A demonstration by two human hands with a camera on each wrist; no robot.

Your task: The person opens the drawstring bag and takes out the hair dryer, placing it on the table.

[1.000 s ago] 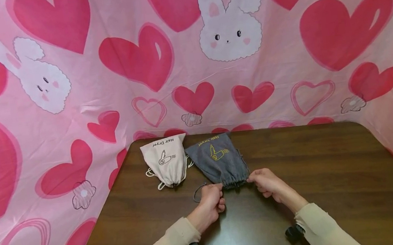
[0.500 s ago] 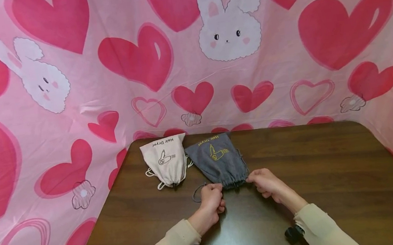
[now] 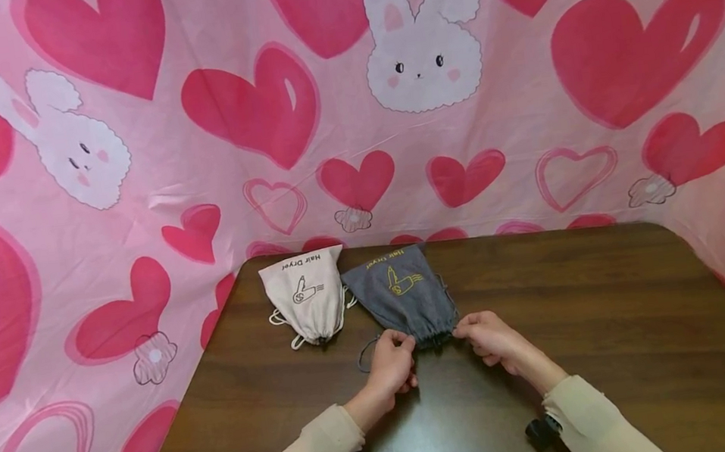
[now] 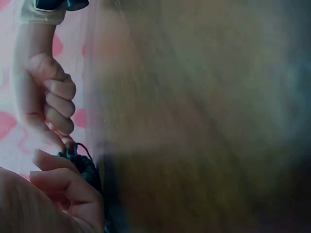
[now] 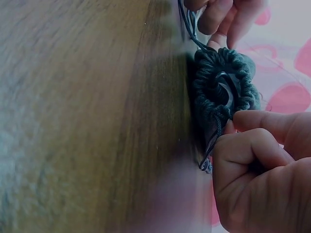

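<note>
A dark grey drawstring bag [image 3: 414, 303], printed "Hair Dryer" in yellow, lies on the table with its gathered mouth facing me. My left hand [image 3: 391, 366] has thumb and fingertips at the left end of that mouth. At the right end, my right hand [image 3: 490, 339] pinches the edge, its other fingers curled. The right wrist view looks into the bag mouth [image 5: 226, 87], partly open, where something dark and curved [image 5: 227, 90] shows; most of it is hidden by cloth. A drawcord [image 5: 189, 24] hangs at the left-hand side, and another cord end [image 5: 206, 165] dangles near my right fingers.
A cream drawstring bag [image 3: 306, 298] with the same print in black lies left of the grey one, cords loose. Both are near the back edge of the brown wooden table [image 3: 586, 303]. Pink cloth [image 3: 506, 115] with hearts and rabbits hangs around the table.
My left hand has shifted slightly up and right along the bag's mouth, its fingers and thumb repositioned. My right hand and both bags stay nearly where they were.
</note>
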